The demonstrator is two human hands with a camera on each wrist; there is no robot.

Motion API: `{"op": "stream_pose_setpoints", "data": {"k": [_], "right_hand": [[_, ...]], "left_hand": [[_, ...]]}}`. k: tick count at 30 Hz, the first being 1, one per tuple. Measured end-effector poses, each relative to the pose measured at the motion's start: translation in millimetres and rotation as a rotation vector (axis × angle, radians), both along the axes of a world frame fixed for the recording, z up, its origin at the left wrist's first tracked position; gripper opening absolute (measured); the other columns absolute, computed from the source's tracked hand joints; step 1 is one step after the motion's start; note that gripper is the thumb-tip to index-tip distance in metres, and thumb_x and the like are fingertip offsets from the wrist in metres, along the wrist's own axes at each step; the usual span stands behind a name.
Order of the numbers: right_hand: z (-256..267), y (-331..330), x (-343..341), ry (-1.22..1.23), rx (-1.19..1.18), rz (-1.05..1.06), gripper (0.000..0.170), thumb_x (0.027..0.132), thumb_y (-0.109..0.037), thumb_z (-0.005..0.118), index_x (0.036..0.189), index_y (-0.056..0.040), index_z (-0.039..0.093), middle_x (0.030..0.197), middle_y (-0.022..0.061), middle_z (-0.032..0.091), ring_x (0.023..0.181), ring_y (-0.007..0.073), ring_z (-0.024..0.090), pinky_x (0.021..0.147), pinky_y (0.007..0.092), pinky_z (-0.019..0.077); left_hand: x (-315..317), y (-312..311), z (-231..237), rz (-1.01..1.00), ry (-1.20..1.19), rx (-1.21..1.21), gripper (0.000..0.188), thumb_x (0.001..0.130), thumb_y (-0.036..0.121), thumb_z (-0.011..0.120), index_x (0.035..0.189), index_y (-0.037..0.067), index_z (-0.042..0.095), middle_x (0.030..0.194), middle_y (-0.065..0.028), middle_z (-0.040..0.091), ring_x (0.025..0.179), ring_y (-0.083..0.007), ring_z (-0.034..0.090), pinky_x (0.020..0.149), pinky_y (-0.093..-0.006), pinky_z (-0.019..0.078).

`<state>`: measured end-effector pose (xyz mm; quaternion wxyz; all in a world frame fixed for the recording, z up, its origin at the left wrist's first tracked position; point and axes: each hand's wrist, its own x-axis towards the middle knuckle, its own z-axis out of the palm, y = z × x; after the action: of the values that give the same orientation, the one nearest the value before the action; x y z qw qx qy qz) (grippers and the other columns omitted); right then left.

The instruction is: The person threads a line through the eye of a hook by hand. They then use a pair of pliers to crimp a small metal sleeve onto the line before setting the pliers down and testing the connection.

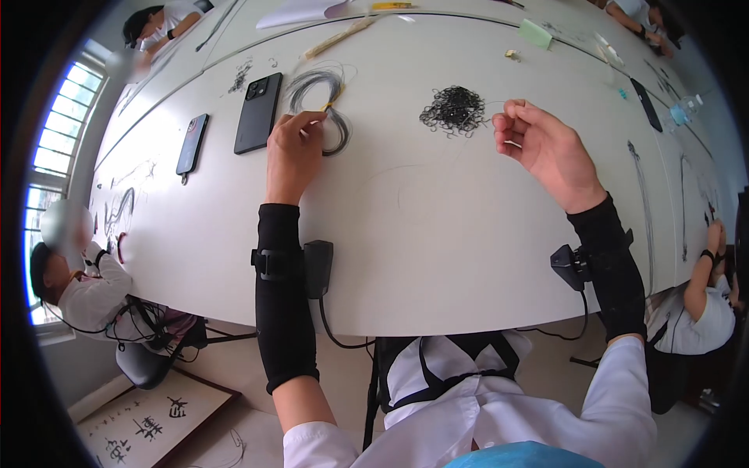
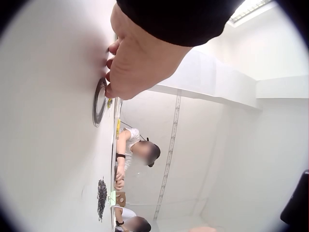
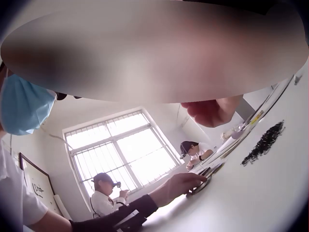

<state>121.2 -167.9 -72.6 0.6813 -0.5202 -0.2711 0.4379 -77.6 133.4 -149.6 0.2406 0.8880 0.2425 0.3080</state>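
Observation:
My left hand (image 1: 295, 152) is at a coil of thin grey line (image 1: 340, 139) bound with a yellow tie, its bent fingers gripping the coil's near left edge. In the left wrist view, the thumb and fingertips meet the coil (image 2: 99, 104) close over the table. To the right, my right hand (image 1: 542, 144) is raised beside a pile of small black fish hooks (image 1: 454, 109). Its thumb and forefinger pinch a fine strand (image 1: 495, 101) that points toward the pile, while the other fingers curl inward. The right wrist view is mostly blocked by a blurred close shape.
A dark grey phone (image 1: 258, 113) and another phone (image 1: 193, 144) lie left of the coil. Behind are a tan bundle (image 1: 338, 39), a small gold piece (image 1: 512, 55) and a green note (image 1: 535, 34). At right stand a bottle (image 1: 686, 109) and a black phone (image 1: 646, 104). Others sit around the table.

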Motion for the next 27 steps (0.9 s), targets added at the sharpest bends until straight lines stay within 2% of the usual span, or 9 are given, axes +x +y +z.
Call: {"op": "stream_pose_setpoints", "data": {"k": [1,3,10,15,16,18,20,22,27], "right_hand": [[-15.9,-4.1,7.1,0.054,-0.086,-0.131,0.018,0.097,-0.025,0.056,0.097,-0.0080,0.054,0.098,0.0055,0.060,0.093,0.0154,0.057,0.088,0.0284,0.0453],[-35.8,-10.4,16.7,0.118,-0.204,-0.330,0.018,0.098,-0.024,0.054,0.099,-0.0065,0.056,0.103,0.0071,0.063,0.096,0.0159,0.058,0.092,0.0305,0.0468],[-45.1,-27.2,62.8,-0.075,-0.183,-0.568,0.019,0.098,-0.024,0.053,0.103,-0.0055,0.055,0.103,0.0054,0.063,0.097,0.0148,0.059,0.094,0.0306,0.0462],[-41.0,-33.5,88.0,-0.319,-0.170,-0.721,0.021,0.099,-0.024,0.054,0.105,-0.0046,0.060,0.100,0.0033,0.065,0.096,0.0112,0.059,0.091,0.0273,0.0459],[-32.1,-29.1,80.7,-0.407,-0.147,-0.734,0.021,0.099,-0.024,0.055,0.105,-0.0043,0.061,0.099,0.0030,0.065,0.095,0.0107,0.059,0.090,0.0269,0.0460],[-17.6,-16.6,49.3,-0.648,-0.010,-0.498,0.020,0.100,-0.019,0.054,0.101,-0.0002,0.060,0.088,0.0013,0.063,0.085,0.0088,0.057,0.086,0.0238,0.0457],[-3.4,-3.9,3.4,-0.780,-0.051,-0.214,0.017,0.099,-0.016,0.056,0.100,0.0001,0.060,0.084,0.0015,0.062,0.080,0.0084,0.058,0.078,0.0250,0.0480],[-7.4,1.5,-24.3,-0.742,-0.088,0.012,0.013,0.095,-0.012,0.060,0.097,0.0007,0.059,0.071,0.0032,0.060,0.065,0.0118,0.057,0.067,0.0272,0.0490],[-6.3,-6.7,-26.8,-0.789,-0.304,0.024,0.015,0.091,-0.012,0.061,0.090,0.0025,0.060,0.063,0.0055,0.056,0.056,0.0146,0.052,0.057,0.0304,0.0446]], "left_hand": [[0.0,-5.7,7.5,0.011,0.006,-0.045,0.020,0.090,0.007,0.061,0.104,0.007,0.074,0.081,-0.0114,0.063,0.071,-0.0207,0.059,0.071,-0.0321,0.0491],[0.2,-7.4,8.8,0.032,-0.011,-0.096,0.019,0.091,0.007,0.060,0.104,0.006,0.074,0.082,-0.0100,0.064,0.070,-0.0186,0.057,0.070,-0.0311,0.0488],[6.2,-12.9,19.2,0.023,-0.166,-0.142,0.019,0.093,0.009,0.061,0.107,0.005,0.074,0.082,-0.0048,0.066,0.072,-0.0114,0.057,0.068,-0.0266,0.0470],[18.5,-59.6,44.4,-0.184,-0.211,-0.551,0.022,0.098,0.014,0.060,0.107,-0.002,0.072,0.083,-0.0004,0.066,0.076,-0.0070,0.057,0.067,-0.0230,0.0451],[24.5,-81.6,53.7,-0.256,-0.210,-0.663,0.028,0.101,0.021,0.059,0.112,-0.002,0.071,0.079,0.0015,0.060,0.069,-0.0047,0.048,0.063,-0.0197,0.0385],[35.7,-116.5,63.5,-0.438,-0.098,-1.002,0.035,0.105,0.027,0.052,0.114,-0.003,0.069,0.079,0.0031,0.055,0.069,-0.0051,0.046,0.063,-0.0212,0.0386],[48.1,-143.4,62.1,-0.547,-0.040,-1.321,0.037,0.105,0.031,0.052,0.112,-0.001,0.068,0.079,0.0035,0.052,0.069,-0.0059,0.046,0.062,-0.0216,0.0379],[53.9,-151.4,49.1,-0.615,-0.118,-1.473,0.034,0.105,0.030,0.053,0.110,-0.001,0.066,0.079,0.0032,0.052,0.068,-0.0064,0.046,0.062,-0.0221,0.0378],[50.0,-134.4,41.4,-0.513,-0.409,-1.444,0.029,0.106,0.024,0.051,0.114,-0.001,0.062,0.078,0.0027,0.053,0.068,-0.0068,0.048,0.061,-0.0230,0.0378]]}}
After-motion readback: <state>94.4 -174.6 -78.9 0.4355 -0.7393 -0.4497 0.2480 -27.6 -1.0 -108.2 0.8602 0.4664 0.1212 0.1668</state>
